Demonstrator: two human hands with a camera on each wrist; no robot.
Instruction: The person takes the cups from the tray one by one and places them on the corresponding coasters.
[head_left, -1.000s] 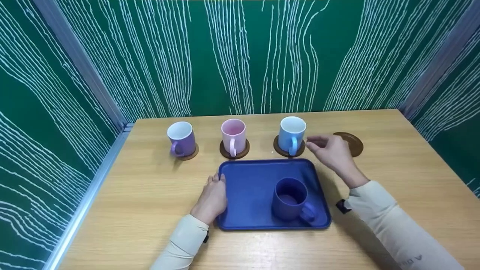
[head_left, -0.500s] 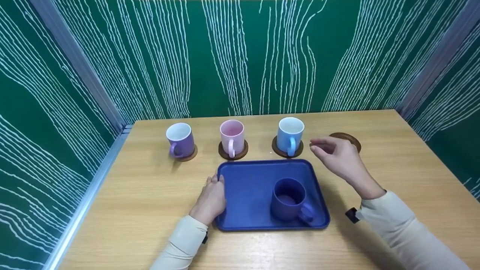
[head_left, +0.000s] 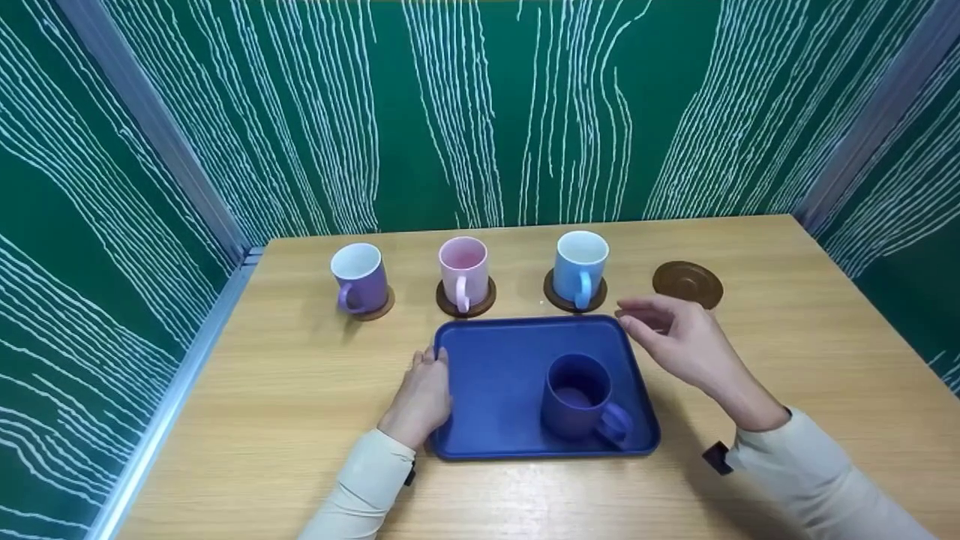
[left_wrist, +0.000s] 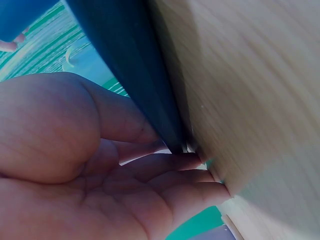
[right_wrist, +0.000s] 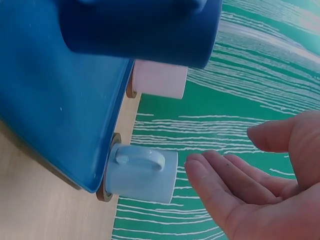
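My left hand [head_left: 421,394] holds the left edge of the blue tray [head_left: 495,390]; the left wrist view shows the thumb against the tray's side [left_wrist: 135,65] and the fingers low by the tabletop. On the tray's right half stands a dark blue mug [head_left: 574,409], handle toward the lower right. My right hand [head_left: 679,337] hovers by the tray's far right corner, thumb and fingers apart, holding nothing. Just beyond it lies a bare brown coaster [head_left: 688,283]. A light blue mug [head_left: 579,266] stands on its own coaster to that hand's left.
A pink mug [head_left: 463,270] on a dark coaster and a purple mug [head_left: 365,285] on a lighter coaster stand farther left in the back row. Green panels [head_left: 510,112] with white lines rise behind the wooden table [head_left: 285,420].
My right hand has drawn back from beside the light blue mug toward the right and nearer to me, uncovering the bare coaster. The left hand, tray and mugs stay in place.
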